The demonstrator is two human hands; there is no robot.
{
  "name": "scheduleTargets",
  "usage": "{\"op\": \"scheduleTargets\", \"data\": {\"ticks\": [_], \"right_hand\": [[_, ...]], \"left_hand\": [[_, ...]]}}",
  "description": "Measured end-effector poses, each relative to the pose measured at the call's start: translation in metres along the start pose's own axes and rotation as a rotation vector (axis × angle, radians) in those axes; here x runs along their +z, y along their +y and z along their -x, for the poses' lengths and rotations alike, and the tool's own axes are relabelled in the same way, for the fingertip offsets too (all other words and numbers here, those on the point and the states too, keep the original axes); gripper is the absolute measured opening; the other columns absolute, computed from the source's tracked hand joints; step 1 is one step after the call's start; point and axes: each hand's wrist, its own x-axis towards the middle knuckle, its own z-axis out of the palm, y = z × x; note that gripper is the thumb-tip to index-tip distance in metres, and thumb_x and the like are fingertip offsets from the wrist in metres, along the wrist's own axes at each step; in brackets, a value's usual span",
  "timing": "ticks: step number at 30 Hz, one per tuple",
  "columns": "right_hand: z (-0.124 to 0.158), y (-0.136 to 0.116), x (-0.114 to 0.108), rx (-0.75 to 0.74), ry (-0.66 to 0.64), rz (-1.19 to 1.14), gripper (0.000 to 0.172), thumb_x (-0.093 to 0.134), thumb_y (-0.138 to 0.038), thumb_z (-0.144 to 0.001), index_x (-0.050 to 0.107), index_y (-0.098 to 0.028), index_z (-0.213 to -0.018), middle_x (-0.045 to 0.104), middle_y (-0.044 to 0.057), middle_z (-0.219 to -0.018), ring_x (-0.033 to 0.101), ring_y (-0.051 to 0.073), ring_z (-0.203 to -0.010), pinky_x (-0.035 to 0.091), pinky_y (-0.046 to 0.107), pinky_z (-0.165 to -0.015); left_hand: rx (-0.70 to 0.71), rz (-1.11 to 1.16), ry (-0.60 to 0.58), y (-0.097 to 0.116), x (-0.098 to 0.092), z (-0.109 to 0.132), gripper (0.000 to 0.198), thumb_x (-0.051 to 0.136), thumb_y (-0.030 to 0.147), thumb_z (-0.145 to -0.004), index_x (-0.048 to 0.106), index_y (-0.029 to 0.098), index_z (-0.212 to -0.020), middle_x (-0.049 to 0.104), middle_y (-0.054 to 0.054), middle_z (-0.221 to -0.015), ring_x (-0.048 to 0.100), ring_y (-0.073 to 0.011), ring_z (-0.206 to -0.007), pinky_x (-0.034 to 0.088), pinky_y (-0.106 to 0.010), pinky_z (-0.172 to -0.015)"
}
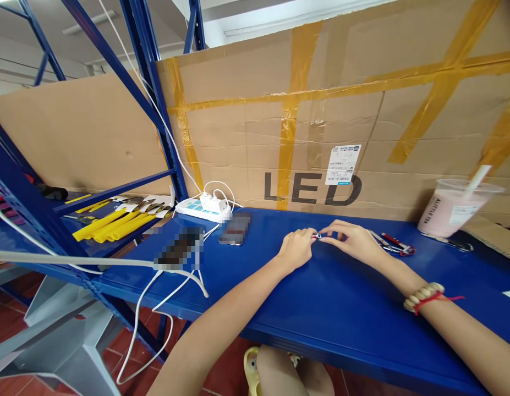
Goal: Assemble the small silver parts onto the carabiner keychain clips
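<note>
1. Large brown cardboard sheet, taped with yellow strips and printed "LED", stands upright behind the work surface.
2. Blue metal shelf board serves as the work surface; both forearms reach across it.
3. Pink plastic drink cup with a straw stands at the far right, well apart from the hands.
4. White power strip lies at the back left with plugs inserted.
5. Left hand: fingers curled together, thumb and forefinger pinched on item 8.
6. Right hand: fingers stretched leftward, their tips closed on item 8.
7. Red-handled metal tool lies just beside the right hand.
8. Small silvery metal piece is held between the two hands' fingertips, low over the middle of the board.
</note>
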Motion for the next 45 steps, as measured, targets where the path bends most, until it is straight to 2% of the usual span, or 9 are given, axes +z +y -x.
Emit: {"op": "scheduleTargets", "data": {"ticks": [9, 18, 23, 30, 35, 45], "right_hand": [[0.0, 0.003, -0.002, -0.034, 0.056, -0.022, 0.036, 0.048, -0.052, -0.082, 0.07, -0.023, -0.083, 0.062, 0.003, -0.082, 0.054, 0.009, -0.055, 0.042, 0.021, -0.05], [-0.002, 0.002, -0.008, -0.026, 0.023, -0.067, 0.036, 0.051, -0.053, -0.08, 0.071, -0.024, -0.08, 0.063, 0.002, -0.084, 0.054, 0.009, -0.054, 0.042, 0.023, -0.051], [-0.003, 0.005, -0.007, -0.023, 0.031, -0.149, 0.036, 0.052, -0.052, -0.079, 0.071, -0.021, -0.074, 0.062, 0.003, -0.081, 0.053, 0.009, -0.051, 0.043, 0.024, -0.052], [-0.003, 0.01, -0.005, 0.036, 0.004, -0.291, 0.036, 0.058, -0.054, -0.074, 0.071, -0.02, -0.071, 0.061, 0.004, -0.079, 0.053, 0.008, -0.047, 0.043, 0.025, -0.048], [-0.004, 0.009, -0.002, 0.075, 0.009, -0.455, 0.035, 0.065, -0.053, -0.066, 0.071, -0.018, -0.068, 0.059, 0.004, -0.074, 0.05, 0.008, -0.043, 0.044, 0.025, -0.043], [-0.005, 0.001, -0.01, 0.137, -0.079, -0.627, 0.035, 0.07, -0.05, -0.061, 0.067, -0.016, -0.061, 0.058, 0.003, -0.069, 0.05, 0.007, -0.041, 0.042, 0.022, -0.04]], "left_hand": [[0.021, 0.075, -0.013, -0.001, 0.0, -0.001, 0.02, 0.033, 0.019, -0.092, 0.047, 0.018, -0.106, 0.064, -0.004, -0.101, 0.061, -0.0187, -0.092, 0.048, -0.03, -0.077], [0.034, 0.163, -0.047, -0.001, -0.002, 0.0, 0.02, 0.032, 0.022, -0.093, 0.046, 0.021, -0.107, 0.063, -0.004, -0.105, 0.06, -0.0187, -0.096, 0.048, -0.029, -0.077], [0.051, 0.245, -0.075, -0.001, -0.004, 0.001, 0.018, 0.032, 0.022, -0.093, 0.043, 0.021, -0.107, 0.062, -0.004, -0.106, 0.06, -0.0194, -0.095, 0.047, -0.029, -0.075], [0.062, 0.321, -0.077, -0.003, -0.006, 0.003, 0.01, 0.033, 0.024, -0.092, 0.043, 0.021, -0.094, 0.063, -0.003, -0.098, 0.062, -0.0183, -0.089, 0.046, -0.026, -0.069], [0.075, 0.363, -0.078, -0.002, -0.007, 0.002, 0.006, 0.036, 0.021, -0.091, 0.042, 0.021, -0.091, 0.062, -0.002, -0.101, 0.061, -0.0174, -0.093, 0.046, -0.025, -0.072], [0.213, 0.415, -0.044, -0.005, -0.003, 0.003, 0.006, 0.038, 0.019, -0.09, 0.043, 0.02, -0.089, 0.061, -0.004, -0.101, 0.06, -0.0163, -0.092, 0.046, -0.025, -0.076]]}}
